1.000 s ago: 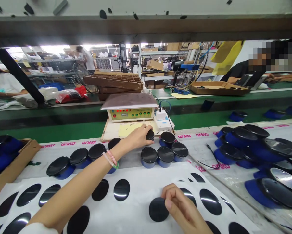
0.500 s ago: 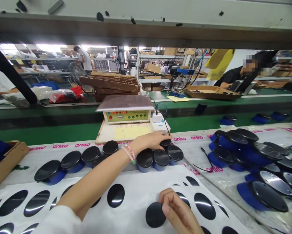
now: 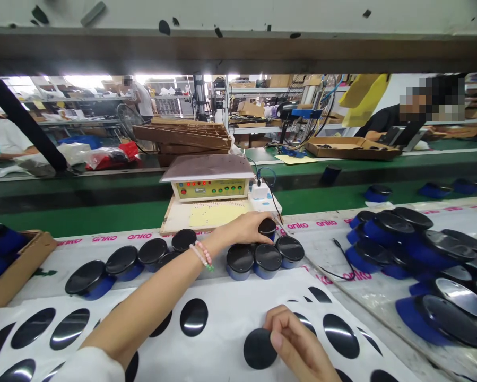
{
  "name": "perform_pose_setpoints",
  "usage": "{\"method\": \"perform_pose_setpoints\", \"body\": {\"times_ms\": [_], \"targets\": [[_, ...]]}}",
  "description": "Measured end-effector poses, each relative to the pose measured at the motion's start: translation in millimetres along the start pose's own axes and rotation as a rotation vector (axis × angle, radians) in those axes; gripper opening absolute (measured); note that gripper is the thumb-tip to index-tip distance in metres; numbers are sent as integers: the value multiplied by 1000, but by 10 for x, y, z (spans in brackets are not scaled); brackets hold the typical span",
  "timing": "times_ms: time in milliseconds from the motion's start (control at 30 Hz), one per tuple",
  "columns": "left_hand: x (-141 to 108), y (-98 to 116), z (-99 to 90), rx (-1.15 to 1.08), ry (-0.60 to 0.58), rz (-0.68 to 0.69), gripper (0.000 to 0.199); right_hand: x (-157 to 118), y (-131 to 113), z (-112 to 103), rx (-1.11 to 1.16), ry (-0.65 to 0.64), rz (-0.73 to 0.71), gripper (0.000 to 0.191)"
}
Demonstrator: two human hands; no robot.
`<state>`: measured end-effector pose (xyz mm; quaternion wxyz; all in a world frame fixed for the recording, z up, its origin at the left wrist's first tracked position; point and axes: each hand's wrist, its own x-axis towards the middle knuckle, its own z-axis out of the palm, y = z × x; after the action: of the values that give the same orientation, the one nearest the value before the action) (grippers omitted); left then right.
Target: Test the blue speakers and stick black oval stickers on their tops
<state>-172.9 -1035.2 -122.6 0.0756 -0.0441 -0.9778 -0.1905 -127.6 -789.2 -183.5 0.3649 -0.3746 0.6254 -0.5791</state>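
Observation:
My left hand [image 3: 251, 228], with beaded bracelets at the wrist, reaches across the bench and grips a round blue unit with a black top [image 3: 267, 227]. Just in front of it stand three similar units, one a blue unit with a glossy black lid [image 3: 267, 257]. Low in the view, my right hand [image 3: 292, 339] pinches a thin black disc [image 3: 260, 348] at its right edge, between thumb and fingers. Under it lies a white sheet [image 3: 218, 297] bearing several black discs, one being a loose-looking black disc [image 3: 194, 317] left of my right hand.
Many blue units [image 3: 425, 249] are piled at the right, near a thin black cable [image 3: 344, 260]. A cardboard box [image 3: 27, 265] of units stands at the left. Behind is a control box [image 3: 210, 190] with buttons. An overhead shelf [image 3: 238, 53] crosses above; a person [image 3: 385, 114] sits beyond the green belt.
My left hand has lifted the blue unit slightly and drawn it a little left. My right hand keeps its pinch on the black disc. The whole view has shifted slightly.

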Motion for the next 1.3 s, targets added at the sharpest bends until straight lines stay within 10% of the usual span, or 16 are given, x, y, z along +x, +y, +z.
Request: {"method": "perform_pose_setpoints", "body": {"times_ms": [433,600,867,1300], "targets": [[-614,538,162,140,-4,37,62,14,32,-1,-11,0,-4,30],[-960,827,58,-171,166,-88,62,-72,62,-76,4,-79,-185,30],[-1655,815,439,-163,123,-238,52,-170,-150,-140,395,402,-113,27],[-902,937,417,206,39,-101,55,720,-402,-826,502,651,-24,24]]}}
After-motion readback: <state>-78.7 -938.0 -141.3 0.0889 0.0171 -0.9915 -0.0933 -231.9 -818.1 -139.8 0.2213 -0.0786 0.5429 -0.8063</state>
